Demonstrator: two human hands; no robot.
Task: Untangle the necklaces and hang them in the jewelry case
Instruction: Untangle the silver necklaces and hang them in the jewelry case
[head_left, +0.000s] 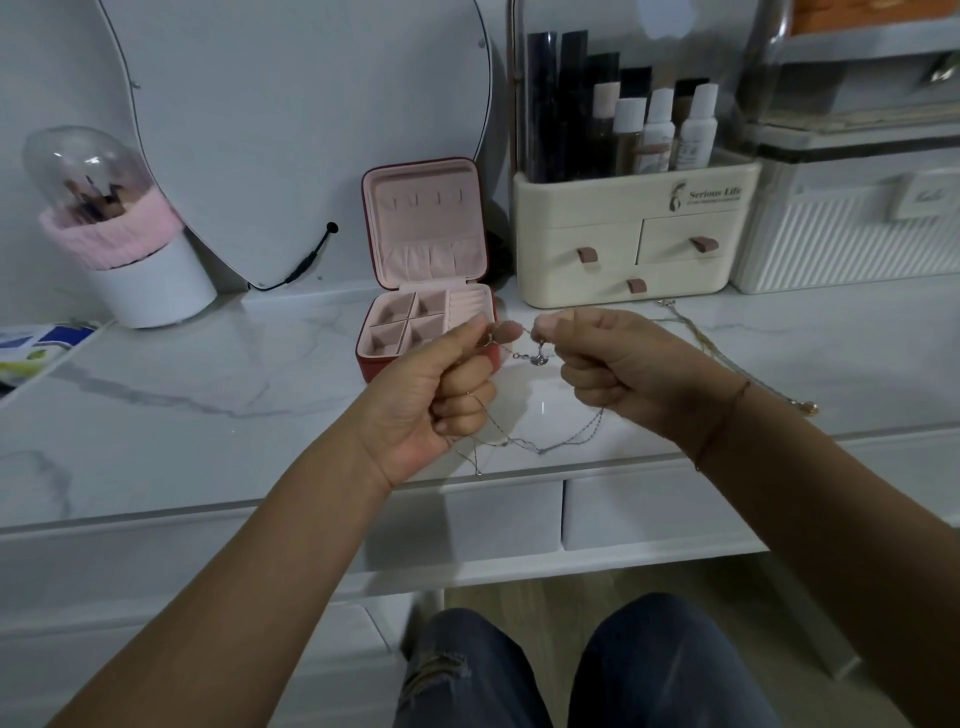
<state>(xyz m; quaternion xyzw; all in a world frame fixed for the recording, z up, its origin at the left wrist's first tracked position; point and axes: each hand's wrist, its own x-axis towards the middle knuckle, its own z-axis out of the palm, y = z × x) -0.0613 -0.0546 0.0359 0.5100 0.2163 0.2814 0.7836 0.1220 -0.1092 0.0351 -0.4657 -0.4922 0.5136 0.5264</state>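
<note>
surface: white marble-look table (208, 374), glossy, grey veins; white drawers (649, 514) under its near edge
room: pale wall behind, dim light; wood-tone floor under the table; person seated, knees in blue jeans (665, 665) at bottom
far left: white brush holder (150, 280) with clear dome and pink fuzzy band
far middle: big curved mirror (311, 130) leaning at the wall, black cable (306, 260) at its lower edge
jewelry case (423, 244): far centre of the table, open, red outside, pink lining, lid upright with a row of hooks, nothing on them
far right: cream organizer (623, 249) with three small drawers, bottles (660, 130) standing on top; white ribbed box (841, 234) just beside it
silver necklace (569, 441): held up between both hands just near of the case, pendant (537, 359) on the short stretch between them, rest sags in a loop toward the table edge
left hand (431, 400): thumb and forefinger pinch the chain, other fingers curled in
right hand (618, 369): same pinch on the chain, fist closed; thin red string bracelet (727, 415) on the wrist
gold necklace (701, 338): lies on the table right of the hands, partly behind the right forearm
hard to tell: how many strands hang below the left hand, too thin; clasp not made out
cut off: mirror top, organizer top, printed paper (31, 348) at the left edge
</note>
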